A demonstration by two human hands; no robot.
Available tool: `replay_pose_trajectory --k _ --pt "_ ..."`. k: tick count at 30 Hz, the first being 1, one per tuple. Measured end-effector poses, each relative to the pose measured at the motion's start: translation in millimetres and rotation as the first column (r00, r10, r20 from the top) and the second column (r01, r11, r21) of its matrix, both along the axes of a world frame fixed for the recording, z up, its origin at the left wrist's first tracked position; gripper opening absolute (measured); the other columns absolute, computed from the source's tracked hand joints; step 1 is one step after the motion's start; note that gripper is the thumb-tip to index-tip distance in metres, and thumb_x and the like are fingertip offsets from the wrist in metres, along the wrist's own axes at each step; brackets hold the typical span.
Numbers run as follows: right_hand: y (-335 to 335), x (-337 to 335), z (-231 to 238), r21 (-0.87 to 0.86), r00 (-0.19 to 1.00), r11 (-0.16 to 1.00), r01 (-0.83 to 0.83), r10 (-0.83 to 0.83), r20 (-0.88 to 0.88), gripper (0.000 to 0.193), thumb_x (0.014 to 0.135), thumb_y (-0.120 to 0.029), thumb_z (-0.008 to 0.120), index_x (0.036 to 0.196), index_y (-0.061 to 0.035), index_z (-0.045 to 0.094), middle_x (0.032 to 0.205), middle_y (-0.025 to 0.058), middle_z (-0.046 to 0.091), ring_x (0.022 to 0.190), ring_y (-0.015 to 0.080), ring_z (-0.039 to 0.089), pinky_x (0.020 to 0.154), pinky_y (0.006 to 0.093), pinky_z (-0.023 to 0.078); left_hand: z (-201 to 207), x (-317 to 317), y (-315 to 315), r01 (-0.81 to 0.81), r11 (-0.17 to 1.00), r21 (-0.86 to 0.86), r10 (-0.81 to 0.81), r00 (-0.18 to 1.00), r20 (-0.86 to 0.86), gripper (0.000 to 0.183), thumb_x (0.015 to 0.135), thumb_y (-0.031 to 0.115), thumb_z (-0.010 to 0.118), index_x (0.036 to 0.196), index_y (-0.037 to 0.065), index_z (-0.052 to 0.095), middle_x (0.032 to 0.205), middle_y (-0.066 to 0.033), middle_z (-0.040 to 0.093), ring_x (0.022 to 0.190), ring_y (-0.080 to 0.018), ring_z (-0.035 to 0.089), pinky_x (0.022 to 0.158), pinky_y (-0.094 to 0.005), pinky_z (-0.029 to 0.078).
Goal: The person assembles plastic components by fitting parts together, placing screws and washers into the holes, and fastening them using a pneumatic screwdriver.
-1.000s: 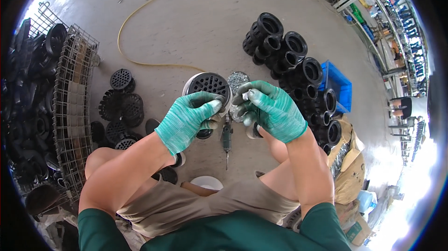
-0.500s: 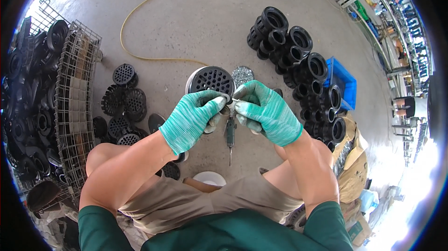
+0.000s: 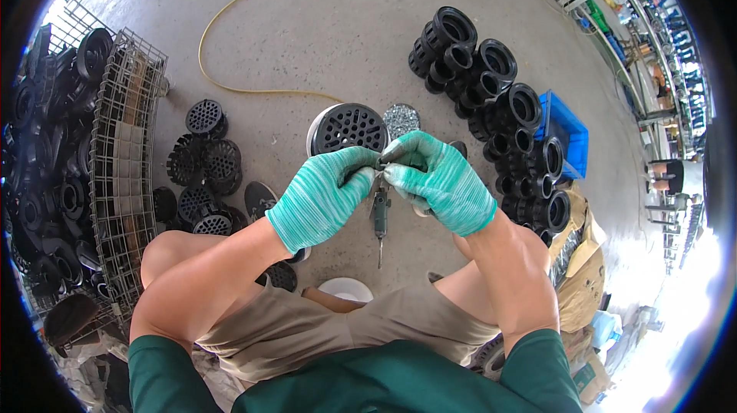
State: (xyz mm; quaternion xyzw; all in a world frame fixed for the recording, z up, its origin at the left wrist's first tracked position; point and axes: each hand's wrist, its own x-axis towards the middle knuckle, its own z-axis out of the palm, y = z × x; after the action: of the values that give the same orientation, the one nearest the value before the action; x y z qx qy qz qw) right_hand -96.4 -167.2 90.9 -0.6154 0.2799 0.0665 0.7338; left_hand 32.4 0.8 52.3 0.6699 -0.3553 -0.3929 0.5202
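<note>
Both my hands wear green-and-white knit gloves and meet in front of me, fingertips touching. My left hand is closed in a pinch on a small dark ring-like part, mostly covered by the fingers. Opposite it, my right hand also pinches, on a small thin piece largely hidden now. Just beyond the fingers a round black disc with many holes rests on a white round support. Below the hands an air screwdriver with a long bit points toward me. A round tub of small metal pieces stands behind my right hand.
Stacked black ring-shaped parts run along the right, by a blue crate. More holed black discs lie at left, next to a wire cage of black parts. A yellow hose crosses the floor.
My fingertips have come together. The ring-like part in the left hand and the thin light piece in the right, seen apart earlier, are now mostly covered.
</note>
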Motion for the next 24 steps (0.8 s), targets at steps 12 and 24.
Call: replay_pose_trajectory --k 12,24 --pt "-2.1 -0.6 2.2 0.010 0.993 0.995 -0.099 0.099 -0.069 0.022 0.094 -0.018 0.073 0.107 -0.0073 0.058 0.088 0.0011 0.064 0.070 0.0060 0.056 0.060 0.0220 0.046 -1.8 -2.2 0.9 0.071 0.997 0.022 -0.070 0.996 -0.063 0.028 0.100 0.018 0.064 0.120 -0.001 0.064 0.094 -0.0070 0.069 0.085 -0.0106 0.060 0.079 -0.0292 0.053" --pt "-16.5 -7.6 -8.5 0.316 1.000 0.949 0.009 -0.011 0.005 0.014 0.097 -0.008 0.053 0.109 -0.0036 0.058 0.093 0.0073 0.067 0.070 0.0111 0.061 0.057 0.0228 0.049 3.4 12.1 5.0 0.074 0.996 0.053 -0.062 0.979 -0.195 0.026 0.101 0.025 0.060 0.108 0.001 0.068 0.079 -0.0012 0.064 0.068 -0.0056 0.052 0.062 -0.0232 0.044"
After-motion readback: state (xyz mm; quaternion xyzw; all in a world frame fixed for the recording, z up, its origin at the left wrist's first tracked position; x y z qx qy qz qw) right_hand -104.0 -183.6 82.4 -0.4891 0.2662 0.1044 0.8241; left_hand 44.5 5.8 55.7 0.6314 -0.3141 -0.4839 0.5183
